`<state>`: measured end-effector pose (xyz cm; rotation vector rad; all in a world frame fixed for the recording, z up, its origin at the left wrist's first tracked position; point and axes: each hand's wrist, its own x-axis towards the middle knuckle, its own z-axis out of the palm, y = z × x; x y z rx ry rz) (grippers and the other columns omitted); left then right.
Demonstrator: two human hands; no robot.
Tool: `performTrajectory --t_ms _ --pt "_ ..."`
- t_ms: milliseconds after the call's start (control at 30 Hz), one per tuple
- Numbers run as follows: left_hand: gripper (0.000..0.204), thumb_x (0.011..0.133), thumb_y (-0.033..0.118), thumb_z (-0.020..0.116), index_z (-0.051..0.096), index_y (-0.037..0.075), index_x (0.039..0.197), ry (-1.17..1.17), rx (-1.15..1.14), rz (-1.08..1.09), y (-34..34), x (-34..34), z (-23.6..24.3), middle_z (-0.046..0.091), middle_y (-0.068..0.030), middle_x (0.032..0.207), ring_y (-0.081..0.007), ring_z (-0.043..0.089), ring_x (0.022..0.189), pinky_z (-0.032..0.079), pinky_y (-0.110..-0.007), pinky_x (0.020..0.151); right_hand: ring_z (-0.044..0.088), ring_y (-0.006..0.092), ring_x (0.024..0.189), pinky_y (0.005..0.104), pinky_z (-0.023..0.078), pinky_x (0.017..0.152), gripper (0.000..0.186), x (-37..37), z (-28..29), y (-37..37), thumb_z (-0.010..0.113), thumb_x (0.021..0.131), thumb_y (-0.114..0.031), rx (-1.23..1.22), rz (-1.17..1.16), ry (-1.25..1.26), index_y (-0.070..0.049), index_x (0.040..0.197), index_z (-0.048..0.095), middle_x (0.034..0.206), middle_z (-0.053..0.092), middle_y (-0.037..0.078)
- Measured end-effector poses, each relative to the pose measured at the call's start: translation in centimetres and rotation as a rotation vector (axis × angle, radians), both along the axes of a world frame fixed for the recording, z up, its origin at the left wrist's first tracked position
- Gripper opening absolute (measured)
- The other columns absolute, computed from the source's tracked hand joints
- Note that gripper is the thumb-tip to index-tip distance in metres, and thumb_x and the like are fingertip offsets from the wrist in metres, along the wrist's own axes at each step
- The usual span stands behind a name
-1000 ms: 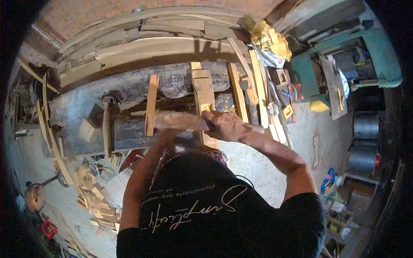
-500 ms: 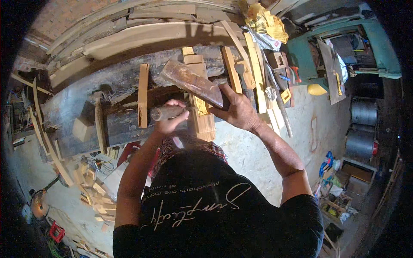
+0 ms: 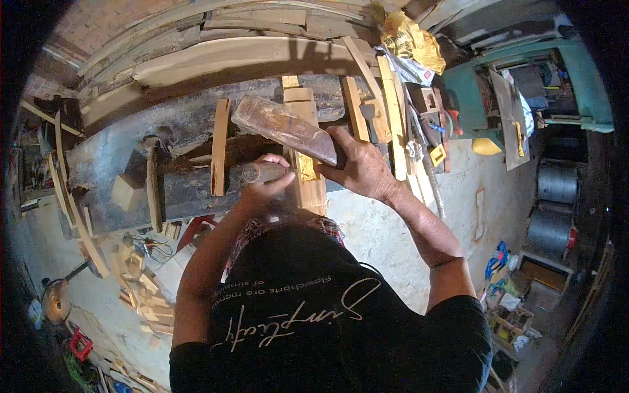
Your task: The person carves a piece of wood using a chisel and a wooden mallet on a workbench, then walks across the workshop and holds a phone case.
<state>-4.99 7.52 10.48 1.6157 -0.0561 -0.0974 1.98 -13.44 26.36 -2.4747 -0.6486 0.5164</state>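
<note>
Over on the left, a pale cube [image 3: 128, 190] is sitting on the dark bench [image 3: 190, 208], and a hammer [image 3: 154, 190] is lying just right of it, its handle pointing toward the worker. Next along, a wood strip [image 3: 221, 147] is lying lengthwise away from the worker. The left hand [image 3: 270, 186] is closing its fingers round a handle [image 3: 255, 173]; the rounded end is showing at the left, and I can't make out the other end. Just beyond, a brown bar [image 3: 283, 128] is slanting over a light board [image 3: 305, 191], which is lying across the bench and showing a bright yellow patch [image 3: 306, 167]. The right hand [image 3: 362, 165] is gripping the bar's near right end, thumb and fingers spread around it. Further right, more sticks [image 3: 356, 108] are lying, and a yellow bag [image 3: 411, 42] is resting behind them.
</note>
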Motion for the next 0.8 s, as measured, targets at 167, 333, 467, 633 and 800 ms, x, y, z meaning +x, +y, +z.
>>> performTrajectory --t_ms 167,333,467,633,800 --pt "0.023 0.079 0.015 0.074 0.061 0.004 0.094 0.126 -0.029 -0.043 -0.5 0.4 0.8 0.063 -0.004 0.086 -0.0128 0.06 0.078 0.049 -0.028 0.07 0.069 0.0335 0.084 0.0402 0.056 0.072 0.056 0.5 0.3 0.1 0.077 0.078 -0.021 0.051 0.048 -0.038 -0.006 0.122 0.046 0.089 0.068 0.019" --pt "0.025 0.079 0.017 0.074 0.061 0.003 0.096 0.043 0.022 -0.022 -1.0 0.2 -0.3 0.063 -0.0051 0.086 -0.0144 0.061 0.077 0.049 -0.029 0.071 0.069 0.0339 0.084 0.0406 0.056 0.071 0.055 0.8 2.1 1.1 0.076 0.078 -0.018 0.038 0.07 -0.038 -0.006 0.121 0.045 0.088 0.068 0.019" --pt "0.036 0.085 0.021 0.07 0.059 0.003 0.113 -0.005 0.174 -0.129 -1.5 -0.5 -3.6 0.062 -0.0116 0.101 -0.0233 0.061 0.094 0.05 -0.039 0.086 0.065 0.0409 0.078 0.045 0.055 0.067 0.061 -0.4 4.6 0.8 0.075 0.069 -0.014 0.183 0.189 -0.109 -0.005 0.119 0.041 0.096 0.06 0.022" --pt "0.036 0.089 0.025 0.061 0.053 0.008 0.12 0.183 -0.296 -0.353 -2.5 0.9 -8.1 0.055 -0.0133 0.117 -0.0261 0.052 0.108 0.04 -0.044 0.094 0.066 0.0308 0.067 0.0396 0.054 0.054 0.057 -2.0 3.8 0.0 0.074 0.076 -0.017 0.054 0.392 -0.195 -0.003 0.118 0.039 0.078 0.059 0.016" --pt "0.026 0.085 0.022 0.065 0.061 0.009 0.107 -0.351 0.162 -0.091 -3.8 0.6 -8.4 0.06 -0.0091 0.105 -0.0244 0.057 0.096 0.045 -0.041 0.083 0.065 0.0355 0.071 0.0456 0.052 0.059 0.044 -1.8 1.9 -0.1 0.069 0.079 -0.021 -0.414 0.346 0.005 -0.008 0.111 0.042 0.083 0.061 0.017"
